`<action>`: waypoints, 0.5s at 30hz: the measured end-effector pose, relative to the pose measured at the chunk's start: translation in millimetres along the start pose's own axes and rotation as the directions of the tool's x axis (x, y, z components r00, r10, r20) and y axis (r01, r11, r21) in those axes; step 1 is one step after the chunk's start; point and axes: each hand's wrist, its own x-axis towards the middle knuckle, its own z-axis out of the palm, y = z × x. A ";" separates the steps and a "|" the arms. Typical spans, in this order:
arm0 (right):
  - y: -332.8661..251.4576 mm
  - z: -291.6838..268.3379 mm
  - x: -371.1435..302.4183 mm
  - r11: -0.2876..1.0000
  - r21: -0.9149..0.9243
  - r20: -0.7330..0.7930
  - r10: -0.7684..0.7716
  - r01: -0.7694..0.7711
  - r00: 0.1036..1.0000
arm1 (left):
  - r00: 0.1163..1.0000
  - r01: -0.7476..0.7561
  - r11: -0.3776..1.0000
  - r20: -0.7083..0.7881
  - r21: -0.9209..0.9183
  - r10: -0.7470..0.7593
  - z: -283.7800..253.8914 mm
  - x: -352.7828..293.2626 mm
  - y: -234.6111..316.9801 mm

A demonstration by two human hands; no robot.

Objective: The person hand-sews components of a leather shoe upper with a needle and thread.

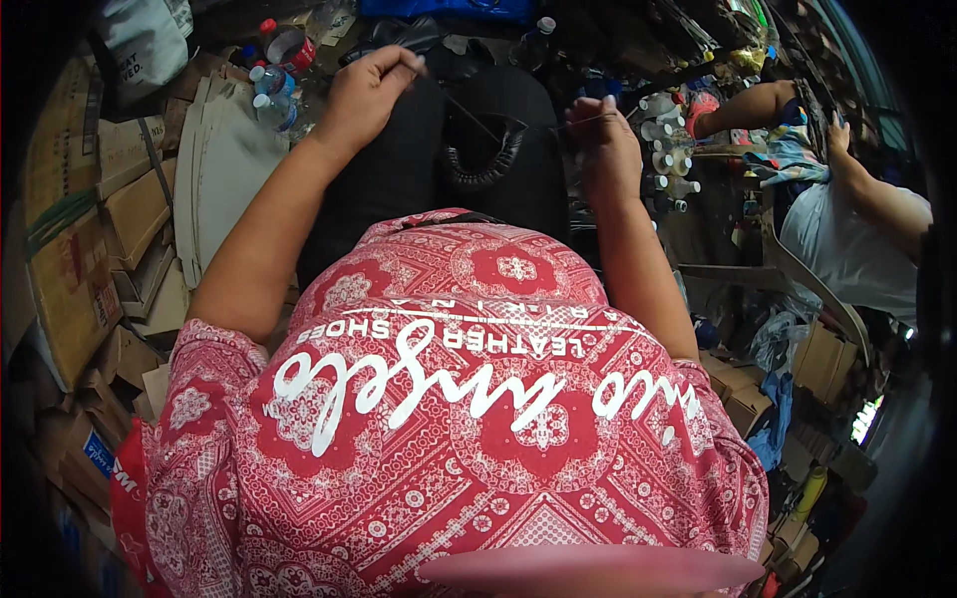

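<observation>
Over my lap, a black curved piece with a ridged, pleated edge [478, 177] rests between my thighs; its exact kind cannot be told. A thin dark thread [467, 112] runs from it up to my left hand [364, 100], whose fingers are pinched together at far left. On the other side, my right hand [610, 154] is closed with its fingertips up, gripping another stretch of thread [583, 122]. Both hands are raised apart, either side of the black piece, and neither touches it. The thread inside the fingers is hidden.
Cardboard boxes [140, 209] and a pale board [224, 179] crowd my left. Plastic bottles stand at the far left [274, 95] and several more on the right [670, 149]. Another person in a white shirt [847, 239] sits at the right. A blue item [449, 8] lies at the far edge.
</observation>
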 end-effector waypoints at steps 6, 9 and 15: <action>-12.3 16.8 -14.9 0.461 0.792 0.376 0.148 -0.400 0.915 | 0.935 0.354 0.301 0.331 -0.886 -0.126 44.4 -2.5 44.6; -12.6 -1.9 -17.1 0.543 0.690 0.545 0.046 -0.479 0.837 | 0.881 0.471 0.116 0.472 -0.874 -0.027 15.9 13.5 -5.2; -14.0 -17.1 -38.0 0.773 0.542 0.463 0.053 -0.330 0.885 | 0.861 0.499 0.332 0.415 -0.800 -0.292 19.2 11.5 16.0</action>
